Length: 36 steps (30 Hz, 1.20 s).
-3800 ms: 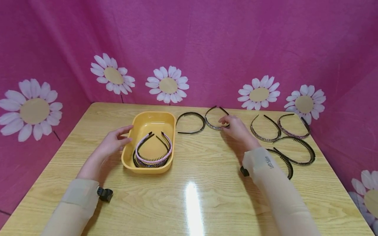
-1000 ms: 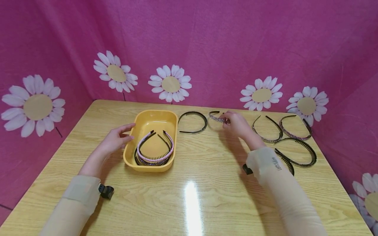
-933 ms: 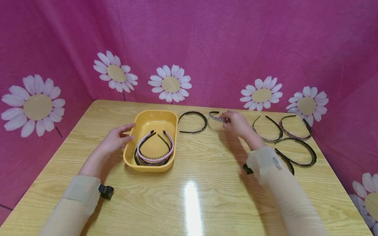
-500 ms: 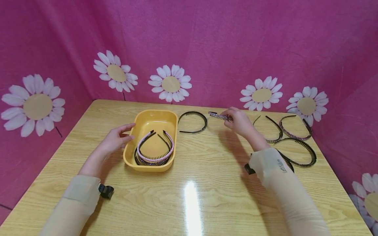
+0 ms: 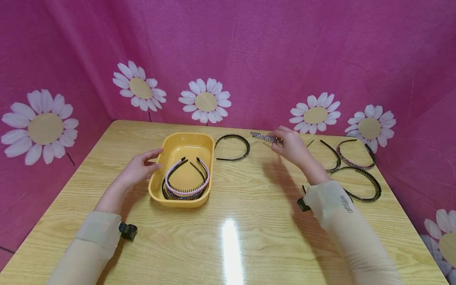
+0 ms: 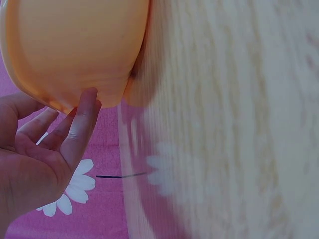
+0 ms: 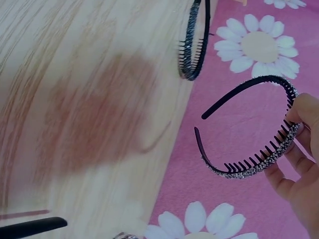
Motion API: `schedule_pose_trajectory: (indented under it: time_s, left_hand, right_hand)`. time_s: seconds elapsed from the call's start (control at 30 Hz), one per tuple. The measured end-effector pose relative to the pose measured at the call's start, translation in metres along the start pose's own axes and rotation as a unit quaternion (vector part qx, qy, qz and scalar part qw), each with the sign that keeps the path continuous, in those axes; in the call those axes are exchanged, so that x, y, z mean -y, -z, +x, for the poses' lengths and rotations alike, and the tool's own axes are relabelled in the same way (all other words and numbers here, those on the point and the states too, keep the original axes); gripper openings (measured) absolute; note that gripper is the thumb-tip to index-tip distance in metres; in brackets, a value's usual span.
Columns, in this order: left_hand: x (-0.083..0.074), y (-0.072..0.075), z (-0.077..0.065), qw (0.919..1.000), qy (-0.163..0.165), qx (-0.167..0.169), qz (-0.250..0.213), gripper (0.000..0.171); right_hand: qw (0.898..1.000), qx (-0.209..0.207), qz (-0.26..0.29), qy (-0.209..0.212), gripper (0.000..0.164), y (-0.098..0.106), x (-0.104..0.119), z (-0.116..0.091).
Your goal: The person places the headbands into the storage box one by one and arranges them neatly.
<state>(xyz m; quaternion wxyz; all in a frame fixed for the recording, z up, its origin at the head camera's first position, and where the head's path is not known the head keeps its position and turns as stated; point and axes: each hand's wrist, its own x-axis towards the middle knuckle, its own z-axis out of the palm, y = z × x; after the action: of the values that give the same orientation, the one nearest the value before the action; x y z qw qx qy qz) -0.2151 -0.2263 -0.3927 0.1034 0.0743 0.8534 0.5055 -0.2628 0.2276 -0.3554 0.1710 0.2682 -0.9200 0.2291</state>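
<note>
My right hand pinches a rhinestone headband between thumb and fingers, holding it raised above the back of the table. Small comb teeth line its inner side, and its two dark ends point away from the hand in the right wrist view. My left hand rests its fairly straight fingers against the outer wall of a yellow tray. Inside the tray lie stacked headbands, a pink headband on top and dark ones partly hidden beneath.
A black toothed headband lies right of the tray. At the right are several more: a glittery headband, a purplish headband and a black headband, partly behind my forearm. A pink daisy-print curtain borders the wooden table.
My right hand has taken hold of the rhinestone headband from the table's back, lifted it and tilted it so it now appears edge-on. My left hand stays at the tray.
</note>
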Motion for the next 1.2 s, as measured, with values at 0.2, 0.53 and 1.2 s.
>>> schedule_pose_trajectory:
  time_s: [0.2, 0.53, 1.2]
  left_hand:
    - [0.001, 0.000, 0.000, 1.0000, 0.002, 0.000, -0.007, 0.057]
    - [0.001, -0.001, 0.000, 1.0000, 0.004, 0.001, -0.005, 0.057]
    - [0.001, 0.001, 0.001, 0.9999, 0.009, 0.005, -0.004, 0.058]
  right_hand:
    - [0.999, -0.025, 0.004, 0.030, 0.024, 0.005, 0.008, 0.001]
    - [0.998, -0.039, 0.014, 0.040, 0.023, 0.015, 0.026, 0.002]
    - [0.993, -0.062, 0.025, 0.100, 0.021, 0.026, 0.066, 0.003]
